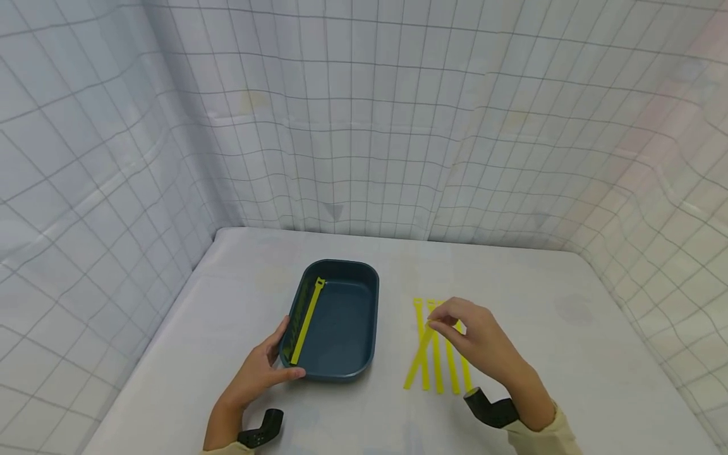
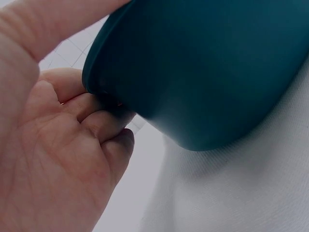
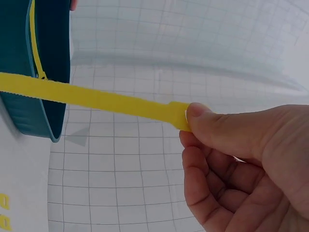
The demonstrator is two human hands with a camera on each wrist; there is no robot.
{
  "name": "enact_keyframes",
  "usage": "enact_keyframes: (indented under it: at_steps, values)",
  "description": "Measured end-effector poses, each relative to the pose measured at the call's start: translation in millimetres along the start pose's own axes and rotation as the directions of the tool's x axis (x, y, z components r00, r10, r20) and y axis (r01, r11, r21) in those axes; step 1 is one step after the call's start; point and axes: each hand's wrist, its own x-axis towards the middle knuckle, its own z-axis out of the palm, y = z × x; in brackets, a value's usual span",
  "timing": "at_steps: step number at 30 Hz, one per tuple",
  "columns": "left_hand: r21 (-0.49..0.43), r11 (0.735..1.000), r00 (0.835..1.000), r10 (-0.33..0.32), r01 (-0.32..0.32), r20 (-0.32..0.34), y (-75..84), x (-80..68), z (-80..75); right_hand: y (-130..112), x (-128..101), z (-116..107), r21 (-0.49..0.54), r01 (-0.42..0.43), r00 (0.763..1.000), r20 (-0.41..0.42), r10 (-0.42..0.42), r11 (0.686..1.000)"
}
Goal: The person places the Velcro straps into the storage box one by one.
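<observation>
The left hand grips the near left corner of a dark teal tray, thumb at the near rim and fingers along the left side. In the left wrist view, curled fingers sit against the tray's rim. One yellow hook-and-loop cable tie lies lengthwise inside, along the left wall. Right of the tray, the right hand pinches the wide slotted end of another yellow cable tie between thumb and forefinger. Its tail slants down to the left above several yellow cable ties laid side by side.
A white cloth covers the table. White curtains with a dark grid hang behind it and at both sides. Each wrist wears a black camera mount.
</observation>
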Motion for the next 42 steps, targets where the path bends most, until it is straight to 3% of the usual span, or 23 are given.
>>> enact_keyframes:
  at_steps: [9, 20, 27, 42]
  values:
    - [0.007, 1.000, 1.000, -0.003, 0.003, 0.001, 0.8, 1.0, 0.9, -6, 7, -12, -0.034, 0.027, 0.991, -0.131, -0.032, 0.999]
    - [0.004, 1.000, 1.000, -0.006, 0.006, 0.006, 0.9, 2.4, 0.7, -20, 42, -13, 0.006, -0.027, 0.984, -0.175, 0.027, 1.000]
    - [0.010, 1.000, 1.000, -0.025, 0.025, 0.005, 1.8, 2.5, 0.2, -23, 59, 11, 0.179, -0.131, 0.976, -0.151, 0.159, 0.975]
    - [0.021, 0.999, 1.000, -0.029, 0.029, 0.000, -1.6, 0.1, 0.7, -31, 75, 77, 0.304, -0.119, 0.987, -0.062, 0.145, 0.945]
